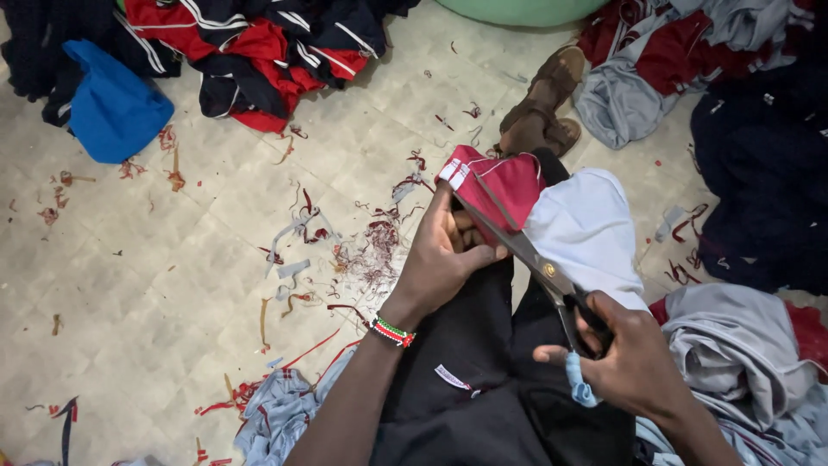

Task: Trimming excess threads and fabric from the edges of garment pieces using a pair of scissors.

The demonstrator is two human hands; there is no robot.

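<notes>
The scissors (526, 255) have smooth, shiny metal blades, their handle loops dark plastic with a pale blue cloth wrap. The red garment piece (500, 185) and white lining (586, 233) are soft matt cloth. The floor (172, 285) is pale, dull tile strewn with frayed thread scraps (371, 246).

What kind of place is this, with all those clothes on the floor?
Probably a tailoring or garment workshop. The right hand works scissors on a red cloth held by the left hand, thread scraps litter the tiled floor, and clothes piles lie around.
</notes>
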